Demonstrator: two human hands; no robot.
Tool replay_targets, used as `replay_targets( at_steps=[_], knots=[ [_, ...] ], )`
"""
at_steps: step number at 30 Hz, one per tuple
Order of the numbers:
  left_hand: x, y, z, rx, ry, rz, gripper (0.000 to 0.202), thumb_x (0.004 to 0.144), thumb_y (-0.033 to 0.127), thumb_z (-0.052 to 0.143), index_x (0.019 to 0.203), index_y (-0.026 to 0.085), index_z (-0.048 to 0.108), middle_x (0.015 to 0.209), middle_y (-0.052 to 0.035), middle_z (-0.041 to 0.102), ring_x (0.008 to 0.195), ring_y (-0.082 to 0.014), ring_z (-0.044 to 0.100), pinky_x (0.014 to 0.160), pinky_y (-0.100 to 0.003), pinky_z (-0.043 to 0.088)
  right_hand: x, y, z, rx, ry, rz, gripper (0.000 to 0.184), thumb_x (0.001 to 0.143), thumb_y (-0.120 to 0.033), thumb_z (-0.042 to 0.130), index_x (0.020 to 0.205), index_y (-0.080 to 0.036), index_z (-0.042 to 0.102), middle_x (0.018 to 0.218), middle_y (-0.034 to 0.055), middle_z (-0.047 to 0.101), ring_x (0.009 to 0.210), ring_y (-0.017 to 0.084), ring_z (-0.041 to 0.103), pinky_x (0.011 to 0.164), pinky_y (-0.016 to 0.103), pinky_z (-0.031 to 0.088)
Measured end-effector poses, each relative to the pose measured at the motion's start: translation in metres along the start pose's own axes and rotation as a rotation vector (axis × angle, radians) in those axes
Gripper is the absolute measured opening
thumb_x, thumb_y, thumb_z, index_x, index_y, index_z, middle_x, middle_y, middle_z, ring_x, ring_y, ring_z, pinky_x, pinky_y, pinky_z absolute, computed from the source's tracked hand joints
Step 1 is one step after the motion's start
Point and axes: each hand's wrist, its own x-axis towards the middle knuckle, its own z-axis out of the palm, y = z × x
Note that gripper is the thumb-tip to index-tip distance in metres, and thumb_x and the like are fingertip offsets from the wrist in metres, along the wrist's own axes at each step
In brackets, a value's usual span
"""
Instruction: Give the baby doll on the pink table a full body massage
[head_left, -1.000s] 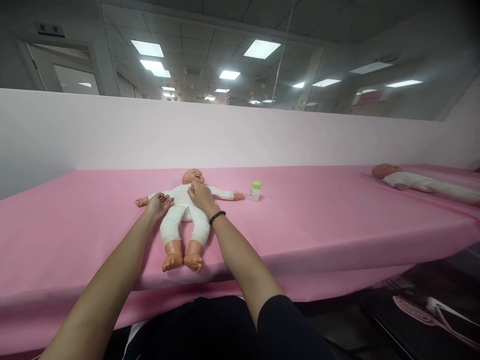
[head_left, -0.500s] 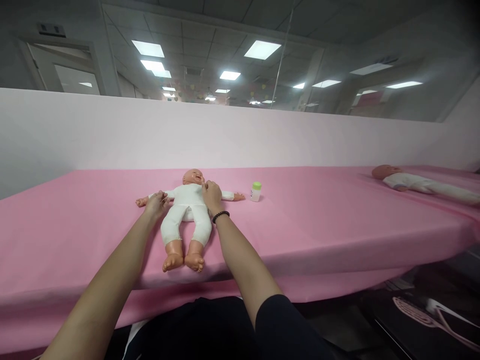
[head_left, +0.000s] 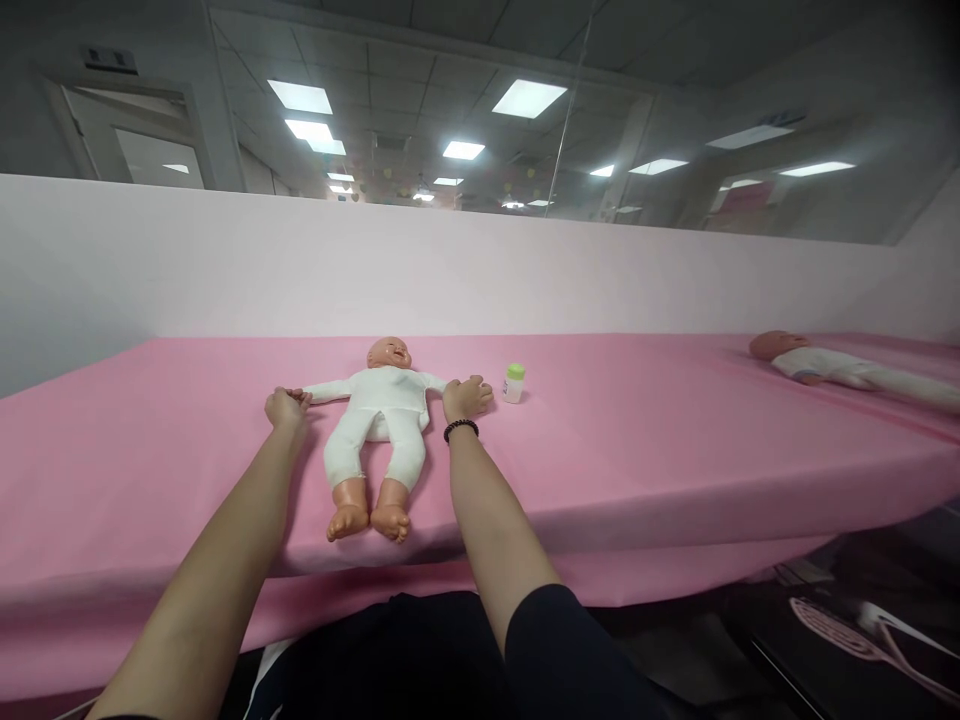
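As I look on from far away through the head camera, I see a baby doll with a pink plastic head and a white knit suit [head_left: 375,410] lying on its back on a long table with a smooth pink cover [head_left: 150,470]. My left hand [head_left: 285,408] is curled shut around the doll's small plastic hand [head_left: 298,396]. My right hand [head_left: 465,398] is closed over the doll's other hand and hides it. A small white bottle with a green cap [head_left: 513,384] stands just beside my right hand. I think a soft hold works best here, with both thin doll arms kept flat and not pulled hard.
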Motion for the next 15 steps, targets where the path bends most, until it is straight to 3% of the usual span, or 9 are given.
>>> replay_targets(
  at_steps=[4,7,11,15],
  knots=[
    [-0.001,0.005,-0.008,0.122,0.196,0.045,0.029,0.100,0.038,0.060,0.117,0.014,0.060,0.103,-0.0058,0.063,0.082,-0.0149,0.063,0.071,-0.030,0.057,0.009,0.006,-0.002,0.053,0.011,0.085,0.031,0.099,-0.036,0.063,0.122,-0.016,0.061,0.126,0.0098,0.059,0.112,0.024,0.059,0.096,0.043,0.052],
    [-0.006,0.006,-0.012,0.237,0.278,0.115,0.032,0.097,0.024,0.062,0.126,0.016,0.052,0.117,-0.0085,0.060,0.099,-0.0196,0.063,0.083,-0.036,0.057,0.011,0.010,-0.002,0.114,-0.016,0.083,0.031,0.099,-0.036,0.064,0.121,-0.015,0.062,0.122,0.0092,0.061,0.102,0.020,0.063,0.089,0.039,0.056],
    [-0.012,0.006,-0.013,0.403,0.207,0.203,0.042,0.087,0.007,0.060,0.123,0.019,0.045,0.131,-0.0121,0.053,0.114,-0.0208,0.061,0.099,-0.037,0.052,0.012,0.012,0.003,0.175,-0.032,0.062,0.031,0.099,-0.036,0.064,0.122,-0.015,0.062,0.121,0.0094,0.062,0.103,0.020,0.063,0.089,0.039,0.057],
    [-0.010,0.005,-0.015,0.577,0.094,0.265,0.051,0.081,0.009,0.062,0.127,0.019,0.041,0.141,-0.0191,0.047,0.129,-0.0298,0.054,0.111,-0.048,0.044,0.014,0.014,0.008,0.216,-0.029,0.060,0.032,0.100,-0.037,0.063,0.122,-0.015,0.062,0.121,0.0094,0.062,0.104,0.021,0.063,0.090,0.040,0.056]
  ],
)
